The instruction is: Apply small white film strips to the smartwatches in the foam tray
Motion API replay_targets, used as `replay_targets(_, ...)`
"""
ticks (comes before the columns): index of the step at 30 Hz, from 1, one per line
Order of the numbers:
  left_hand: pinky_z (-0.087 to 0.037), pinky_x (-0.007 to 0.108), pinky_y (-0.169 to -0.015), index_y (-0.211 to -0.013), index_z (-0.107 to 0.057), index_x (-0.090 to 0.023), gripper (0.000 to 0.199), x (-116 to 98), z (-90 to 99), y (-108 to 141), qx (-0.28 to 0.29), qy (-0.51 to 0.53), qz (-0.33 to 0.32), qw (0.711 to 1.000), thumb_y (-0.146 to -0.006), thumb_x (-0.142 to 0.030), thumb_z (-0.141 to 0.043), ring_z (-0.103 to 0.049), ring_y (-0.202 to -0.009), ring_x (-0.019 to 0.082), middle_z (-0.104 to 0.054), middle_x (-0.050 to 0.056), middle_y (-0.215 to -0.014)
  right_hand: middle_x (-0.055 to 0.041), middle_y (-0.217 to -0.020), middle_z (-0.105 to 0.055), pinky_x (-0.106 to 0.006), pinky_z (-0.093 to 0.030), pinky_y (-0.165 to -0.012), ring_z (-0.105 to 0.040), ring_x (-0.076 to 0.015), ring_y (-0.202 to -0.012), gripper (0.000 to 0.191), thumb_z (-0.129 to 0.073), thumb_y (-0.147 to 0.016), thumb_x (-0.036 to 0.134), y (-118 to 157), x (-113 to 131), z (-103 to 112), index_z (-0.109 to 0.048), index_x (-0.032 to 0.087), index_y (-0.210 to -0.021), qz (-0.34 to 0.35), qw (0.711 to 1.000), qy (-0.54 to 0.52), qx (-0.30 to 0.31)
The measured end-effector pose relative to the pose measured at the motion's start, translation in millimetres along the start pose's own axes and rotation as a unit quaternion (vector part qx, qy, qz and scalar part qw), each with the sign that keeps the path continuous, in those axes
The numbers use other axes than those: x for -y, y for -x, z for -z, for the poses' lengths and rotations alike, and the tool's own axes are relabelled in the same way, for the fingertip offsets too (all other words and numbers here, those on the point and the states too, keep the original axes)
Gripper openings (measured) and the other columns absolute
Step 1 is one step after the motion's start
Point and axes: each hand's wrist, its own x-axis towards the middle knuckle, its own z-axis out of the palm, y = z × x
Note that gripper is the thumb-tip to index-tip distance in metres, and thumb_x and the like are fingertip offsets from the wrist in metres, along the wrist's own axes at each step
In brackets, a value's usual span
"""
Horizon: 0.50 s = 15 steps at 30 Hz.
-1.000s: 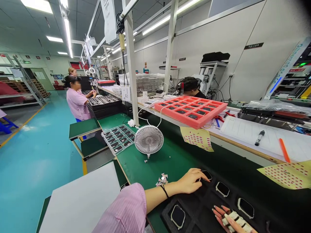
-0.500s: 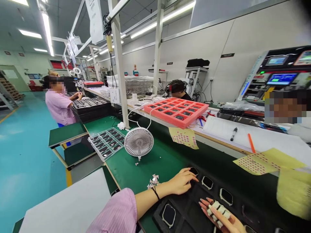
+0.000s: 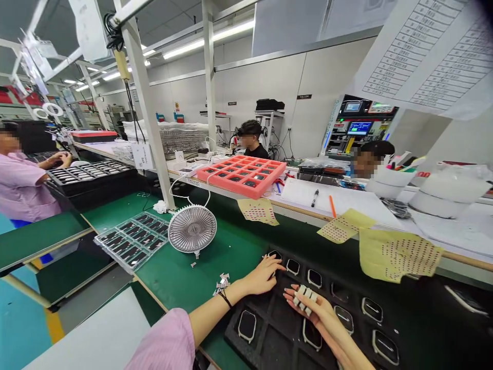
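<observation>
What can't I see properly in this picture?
All in the head view:
Far watch: partly hidden by the left hand.
White pieces: partly covered by the right hand holding them.
Black tray: near side cut off by the bottom edge.
Hanging sheet: small print too tiny to read.

Left sleeve [image 3: 165,339]: lilac-pink, faintly striped, loose, ending near elbow. Thin black band [image 3: 225,298] at left wrist. Left grip [image 3: 263,275], right grip [image 3: 323,310] bare.

At least eight watches [image 3: 247,325], three dotted yellow sheets [image 3: 400,255], one round fan [image 3: 192,228]
</observation>
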Motion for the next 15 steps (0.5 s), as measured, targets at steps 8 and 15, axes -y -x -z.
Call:
replay_targets(8, -0.051, 0.036, -0.097, -0.137, -0.048, -0.015, 0.068, -44.9, 11.3, 12.9, 0.069, 0.225, -0.072, 0.969, -0.076, -0.029, -0.075, -0.06, -0.117, 0.026, -0.057, 0.016, -0.134, -0.008, -0.08, -0.076, -0.04, -0.061, -0.082, -0.074, -0.0286, -0.085, 0.047, -0.091, -0.05, 0.043, 6.2, 13.1, -27.6, -0.073, 0.016, -0.083, 0.004, 0.997, 0.031, 0.073)
replay_targets(15, -0.046, 0.036, -0.102, -0.122, -0.06, -0.018, 0.053, -43.1, 26.9, 18.5, -0.023, 0.131, -0.019, 0.991, -0.072, -0.028, -0.077, -0.062, -0.114, 0.024, -0.066, 0.009, -0.123, -0.0088, -0.08, -0.075, -0.042, -0.061, -0.074, -0.074, -0.0234, -0.073, 0.031, -0.064, -0.082, 0.042, 10.3, 22.6, -45.1, -0.065, 0.015, -0.098, 0.007, 0.996, 0.08, 0.031)
